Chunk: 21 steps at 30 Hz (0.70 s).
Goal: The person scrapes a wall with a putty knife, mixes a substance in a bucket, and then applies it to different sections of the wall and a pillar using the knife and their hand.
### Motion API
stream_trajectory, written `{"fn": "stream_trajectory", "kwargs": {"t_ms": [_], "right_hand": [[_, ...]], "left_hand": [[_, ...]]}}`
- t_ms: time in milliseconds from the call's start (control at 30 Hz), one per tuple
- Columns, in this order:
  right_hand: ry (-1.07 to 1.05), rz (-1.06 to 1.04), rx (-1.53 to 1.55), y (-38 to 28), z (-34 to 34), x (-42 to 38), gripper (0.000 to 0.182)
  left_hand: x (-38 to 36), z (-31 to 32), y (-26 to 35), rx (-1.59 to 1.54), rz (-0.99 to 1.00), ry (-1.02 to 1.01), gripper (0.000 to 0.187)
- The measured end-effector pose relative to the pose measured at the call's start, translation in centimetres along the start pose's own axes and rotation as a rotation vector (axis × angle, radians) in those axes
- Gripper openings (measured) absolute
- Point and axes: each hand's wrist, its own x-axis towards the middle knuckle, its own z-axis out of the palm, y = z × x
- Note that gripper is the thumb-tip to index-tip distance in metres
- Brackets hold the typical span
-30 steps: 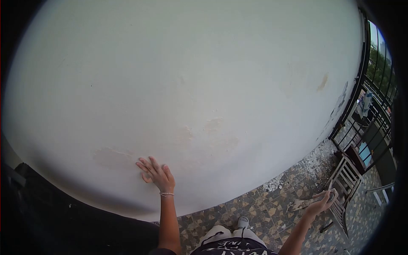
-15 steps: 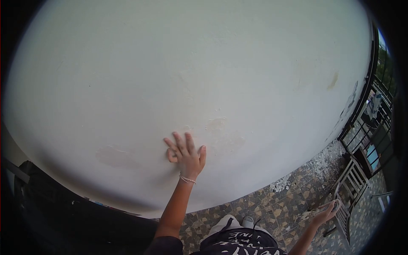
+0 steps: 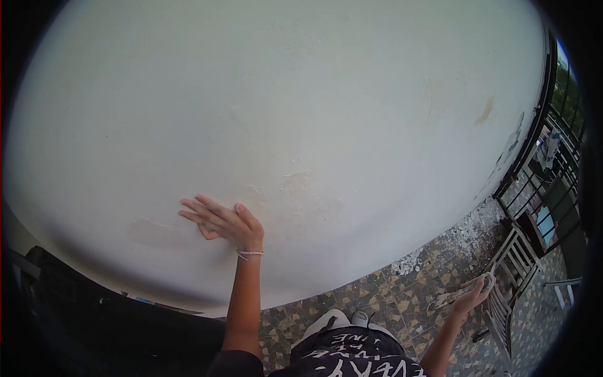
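A pale wall (image 3: 326, 113) with peeled, rough patches fills most of the view. My left hand (image 3: 223, 221) is against its lower part, fingers stretched toward the left, between two peeled patches; it holds nothing. A thin bracelet (image 3: 250, 253) circles the left wrist. Low at the right, away from the wall, my right hand (image 3: 472, 295) is closed around the handle of a scraper (image 3: 447, 298), whose pale, smeared blade points left. The exact shape of the scraper is hard to make out.
White flakes (image 3: 468, 235) lie on the patterned tile floor (image 3: 377, 295) along the wall's foot. A slatted wooden chair (image 3: 516, 264) stands at the right, near a dark metal grille (image 3: 534, 188). A dark object (image 3: 125, 339) fills the lower left.
My left hand has moved left over the wall and turned, its fingers now pointing left rather than up. The right hand with the scraper appears slightly higher and further left.
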Motion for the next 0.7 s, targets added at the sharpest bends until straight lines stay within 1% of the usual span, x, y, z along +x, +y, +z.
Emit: {"fn": "stream_trajectory", "kwargs": {"t_ms": [67,100,133,167,233,267,367,400,500,533,567,633,667,700], "right_hand": [[-0.053,0.011,0.026,1.1,-0.2,0.4,0.026],[-0.08,0.017,0.035,1.3,-0.6,0.5,0.025],[-0.085,0.086,0.022,0.6,-0.6,0.3,0.029],[-0.082,0.097,0.02,0.0,-0.5,-0.1,0.029],[-0.062,0.108,0.016,-1.1,-0.3,-0.4,0.03],[-0.046,0.111,0.009,-1.9,-0.4,-0.6,0.03],[0.001,0.057,-0.077,-2.5,-1.5,-0.1,0.028],[0.017,0.025,-0.096,-2.5,-1.9,0.1,0.024],[0.115,0.021,-0.155,-2.7,-2.5,0.1,0.026],[0.12,-0.01,-0.205,-1.5,-4.5,0.3,0.022],[0.124,0.012,-0.217,-0.8,-5.6,0.0,0.023],[0.13,0.056,-0.236,-1.5,-5.7,-0.4,0.024],[0.144,0.027,-0.234,-1.6,-5.6,-0.6,0.029],[0.123,0.056,-0.277,-2.6,-5.4,-0.7,0.031]], "left_hand": [[-4.1,-0.1,2.4,0.162,0.548,-0.263,0.069],[-5.4,0.0,2.8,0.189,0.785,-0.308,0.069],[-6.7,0.0,3.2,0.206,1.039,-0.346,0.068],[-8.1,0.2,3.5,0.208,1.278,-0.376,0.069],[-9.5,1.2,2.8,0.22,1.577,-0.347,0.07],[-9.6,1.5,2.4,0.248,1.566,-0.358,0.067],[-7.7,2.1,2.8,0.087,1.359,-0.677,0.07],[-7.1,2.6,2.8,0.021,1.203,-0.742,0.069],[-6.9,5.7,2.5,0.036,1.031,-0.654,0.068],[-7.4,5.6,2.9,0.058,1.016,-0.671,0.069],[-7.9,6.3,3.1,0.028,1.037,-0.71,0.07],[-8.0,7.5,3.9,-0.032,1.078,-0.786,0.071],[-8.2,7.9,4.3,-0.037,1.076,-0.811,0.071],[-8.4,8.2,4.7,-0.041,1.072,-0.838,0.072]]}}
